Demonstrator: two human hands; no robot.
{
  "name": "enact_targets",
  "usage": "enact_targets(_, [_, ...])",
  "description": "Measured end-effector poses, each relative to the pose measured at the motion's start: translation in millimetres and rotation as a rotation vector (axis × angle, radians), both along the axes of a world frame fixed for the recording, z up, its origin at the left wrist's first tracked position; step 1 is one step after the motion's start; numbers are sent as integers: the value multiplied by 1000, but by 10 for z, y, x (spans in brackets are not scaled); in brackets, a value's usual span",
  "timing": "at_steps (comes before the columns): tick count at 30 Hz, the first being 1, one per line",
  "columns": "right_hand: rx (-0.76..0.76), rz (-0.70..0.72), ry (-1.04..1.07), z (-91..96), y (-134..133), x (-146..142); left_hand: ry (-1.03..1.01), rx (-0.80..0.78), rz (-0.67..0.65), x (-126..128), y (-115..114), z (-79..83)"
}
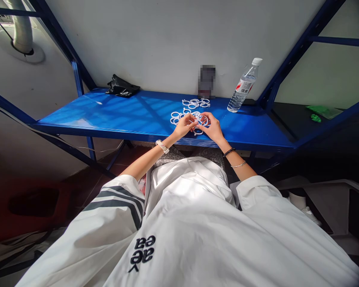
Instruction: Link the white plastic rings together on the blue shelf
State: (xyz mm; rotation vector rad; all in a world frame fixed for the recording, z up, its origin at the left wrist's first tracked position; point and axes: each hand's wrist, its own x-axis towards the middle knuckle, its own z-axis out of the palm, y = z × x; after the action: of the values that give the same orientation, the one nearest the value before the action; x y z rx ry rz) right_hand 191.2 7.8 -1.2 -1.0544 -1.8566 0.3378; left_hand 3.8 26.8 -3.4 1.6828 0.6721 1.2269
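Both my hands are over the front part of the blue shelf, their fingertips meeting. My left hand (184, 125) is closed in a pinch on a white curtain ring. From the other side, my right hand (212, 126) is also closed, its thumb and fingers on a white ring (205, 120) that partly shows past them. Several white rings (175, 118) lie about my fingers, some with small loops on them. Behind my hands is another small group of white rings (194, 103). My fingers hide where exactly the held pieces join or touch.
The blue shelf (131, 115) spans between blue metal posts against a pale wall. A black plastic bag (121, 86) lies at the back left. A blurred dark upright object (206, 81) stands behind the rings. A water bottle (243, 87) with a white cap is at the right.
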Motion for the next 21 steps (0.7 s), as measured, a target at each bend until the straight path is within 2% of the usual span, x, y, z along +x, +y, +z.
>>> enact_targets(13, [4, 13, -15, 23, -39, -35, 6, -16, -12, -5, 15, -19])
enact_targets(21, [-30, 16, 6, 57, -79, -49, -1, -10, -79, -7, -2, 4])
